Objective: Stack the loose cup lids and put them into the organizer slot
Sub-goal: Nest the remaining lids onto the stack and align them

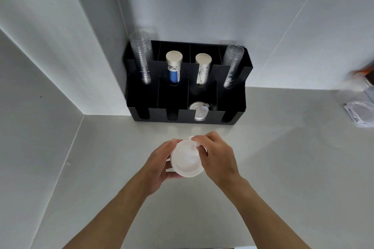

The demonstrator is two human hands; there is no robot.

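Left hand and right hand together grasping a stack of round white plastic cup lids above the grey table, near the black compartmented organizer

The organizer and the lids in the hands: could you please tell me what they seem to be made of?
Organizer: probably black plastic or acrylic, given its thin flat panels and dull sheen. Stack of lids: likely thin moulded plastic, white, slightly translucent, matte.
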